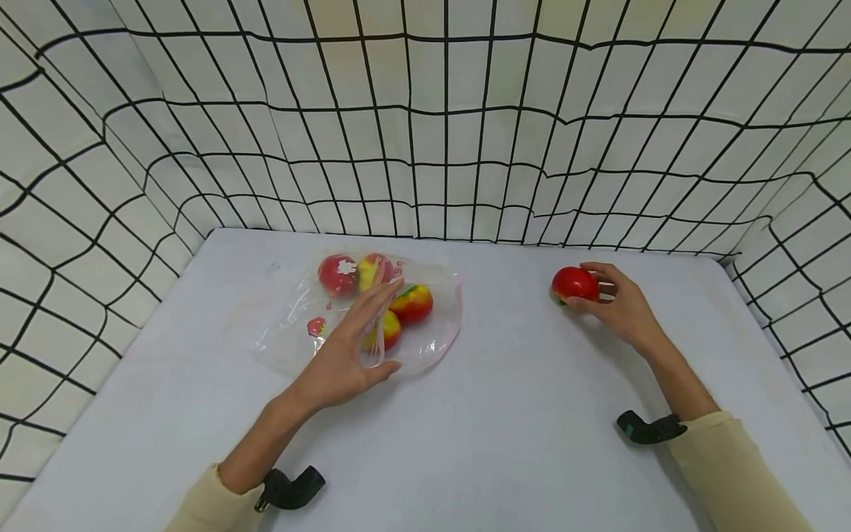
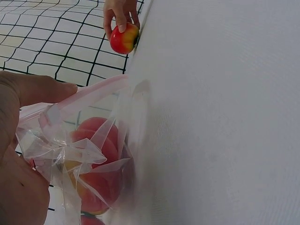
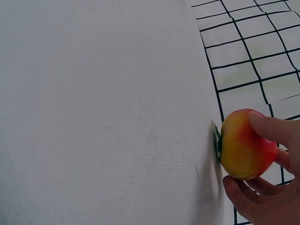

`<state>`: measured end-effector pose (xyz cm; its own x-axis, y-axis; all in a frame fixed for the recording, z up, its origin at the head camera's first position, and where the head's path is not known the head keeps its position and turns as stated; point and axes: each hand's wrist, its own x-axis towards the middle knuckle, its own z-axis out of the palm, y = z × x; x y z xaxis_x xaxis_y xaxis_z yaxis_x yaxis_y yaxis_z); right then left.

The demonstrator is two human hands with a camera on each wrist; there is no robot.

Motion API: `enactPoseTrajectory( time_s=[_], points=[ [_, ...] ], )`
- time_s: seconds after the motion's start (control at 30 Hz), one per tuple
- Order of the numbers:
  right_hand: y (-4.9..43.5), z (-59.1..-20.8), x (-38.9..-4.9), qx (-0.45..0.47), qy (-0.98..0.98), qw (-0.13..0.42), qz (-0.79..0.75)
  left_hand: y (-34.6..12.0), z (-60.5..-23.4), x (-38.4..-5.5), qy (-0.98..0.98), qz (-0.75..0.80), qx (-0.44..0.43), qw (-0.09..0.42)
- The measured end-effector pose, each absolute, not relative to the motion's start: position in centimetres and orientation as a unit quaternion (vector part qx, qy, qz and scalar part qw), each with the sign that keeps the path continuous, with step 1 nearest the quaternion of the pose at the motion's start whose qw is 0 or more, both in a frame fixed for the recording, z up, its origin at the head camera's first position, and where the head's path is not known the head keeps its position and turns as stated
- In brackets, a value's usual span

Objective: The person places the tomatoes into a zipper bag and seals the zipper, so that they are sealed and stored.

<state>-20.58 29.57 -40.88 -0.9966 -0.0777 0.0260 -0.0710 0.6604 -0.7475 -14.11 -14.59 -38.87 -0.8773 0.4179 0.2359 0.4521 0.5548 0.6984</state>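
A clear plastic bag [image 1: 439, 347] with pink trim lies at left centre in the head view, several red-and-yellow apples [image 1: 414, 304] showing through it. At its mouth is my left hand [image 1: 342, 358], thumb and straight fingers spread wide with the plastic stretched between them. In the left wrist view, the thumb touches the pink rim [image 2: 101, 90] and the film bunches by the palm. Further right, my right hand [image 1: 621, 303] grips another apple [image 1: 575, 285] between thumb and fingers. Green leaves [image 3: 217, 140] on this apple face the white tabletop in the right wrist view.
A black wire grid [image 1: 445, 133] walls the white table [image 1: 505, 414] at the back and both sides. Pale panels stand behind it. Black wrist devices [image 1: 292, 489] sit at both beige sleeve cuffs [image 1: 728, 458].
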Motion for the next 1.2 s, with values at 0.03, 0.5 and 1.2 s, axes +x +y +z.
enactPoseTrajectory(
  time_s=[0.03,0.5,1.2],
  points=[
    [29.5,-40.8,-20.5,-0.04,0.911,0.005,-0.411,-14.6,-38.9,-14.1,-0.881,-0.403,-0.247,0.021],
    [28.1,-40.6,-19.8,-0.055,0.901,0.019,-0.431,-14.7,-39.1,-14.0,-0.882,-0.4,-0.249,0.024],
    [25.3,-38.9,-18.8,-0.089,0.882,0.017,-0.463,-14.6,-38.9,-14.2,-0.879,-0.406,-0.25,0.022]
  ],
)
